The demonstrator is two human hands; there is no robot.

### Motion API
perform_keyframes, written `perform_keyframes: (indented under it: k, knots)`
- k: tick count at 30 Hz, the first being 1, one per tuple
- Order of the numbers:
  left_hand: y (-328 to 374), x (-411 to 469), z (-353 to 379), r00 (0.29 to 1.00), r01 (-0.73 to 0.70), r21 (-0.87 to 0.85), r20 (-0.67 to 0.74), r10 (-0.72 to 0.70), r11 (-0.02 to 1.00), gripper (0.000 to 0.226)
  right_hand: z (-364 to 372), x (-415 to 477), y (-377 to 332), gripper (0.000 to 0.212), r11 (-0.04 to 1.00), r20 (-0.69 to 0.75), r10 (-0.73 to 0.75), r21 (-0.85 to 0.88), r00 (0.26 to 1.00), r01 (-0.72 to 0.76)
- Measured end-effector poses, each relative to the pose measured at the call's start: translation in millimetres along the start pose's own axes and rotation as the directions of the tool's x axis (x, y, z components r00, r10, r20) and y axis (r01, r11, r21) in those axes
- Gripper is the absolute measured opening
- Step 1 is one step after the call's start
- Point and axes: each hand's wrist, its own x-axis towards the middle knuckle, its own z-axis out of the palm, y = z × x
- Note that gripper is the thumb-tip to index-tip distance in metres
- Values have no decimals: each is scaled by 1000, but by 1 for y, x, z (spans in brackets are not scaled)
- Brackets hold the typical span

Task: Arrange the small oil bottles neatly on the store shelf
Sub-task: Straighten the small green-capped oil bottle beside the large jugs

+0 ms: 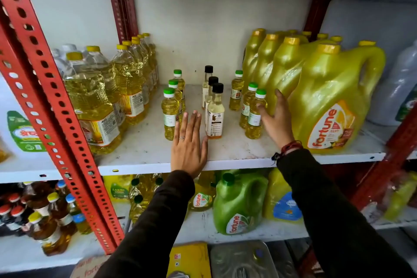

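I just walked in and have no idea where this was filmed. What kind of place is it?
Most likely a grocery shop's cooking-oil section. Red perforated metal shelving uprights carry white shelves stocked with rows of identical goods: large yellow plastic oil jugs, clear yellow-capped oil bottles, and small green-capped oil bottles.

A white, scuffed metal shelf (237, 153) is seen. Three rows of small bottles are stood at its centre: green-capped yellow oil bottles (169, 113) at 9 o'clock, black-capped clear bottles (214, 113) centrally, further green-capped bottles (253, 117) at 3 o'clock. Large clear oil bottles (90, 101) are ranged far left, yellow plastic jugs (327, 101) far right.
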Motion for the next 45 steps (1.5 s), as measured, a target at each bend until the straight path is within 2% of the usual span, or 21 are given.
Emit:
perform_keyframes:
  k: [3, 7, 10, 15, 20, 26, 30, 36, 42, 45]
  knots:
    - [-2, 1, 2, 1000, 15, 52, 21, -16, 999, 68, -2, 20, 6, 67, 992, 149, 105, 55, 983, -114]
    - [-4, -2, 7, 998, 17, 68, 64, -22, 998, 69, 1, 30, 15, 45, 987, 243, 99, 102, 965, -126]
    - [-5, -2, 9, 997, 22, 71, 69, -27, 997, 69, 0, 31, 19, 40, 984, 198, 109, 117, 974, -134]
    - [-5, -2, 10, 996, 20, 59, 86, -25, 998, 70, 2, 32, 20, 48, 976, 86, 165, 126, 983, -175]
    - [-4, -2, 9, 995, 28, 53, 94, -33, 998, 70, 3, 34, 17, 49, 987, 21, 151, 51, 988, -152]
    - [-4, -2, 9, 995, 29, 46, 95, -33, 999, 71, -2, 37, 23, 57, 989, 91, 129, 56, 987, -134]
    - [-4, -2, 9, 995, 27, 44, 96, -31, 999, 70, -7, 38, 26, 46, 985, 160, 142, 74, 977, -155]
    - [-4, -2, 9, 995, 35, 35, 92, -39, 999, 71, -6, 34, 24, 42, 976, 97, 174, 113, 980, -185]
    - [-4, -2, 8, 994, 40, 38, 101, -44, 998, 71, 0, 32, 24, 63, 986, 60, 157, 55, 986, -160]
    - [-4, -2, 7, 993, 47, 38, 107, -51, 998, 72, 0, 32, 26, 73, 988, 85, 136, 56, 987, -141]
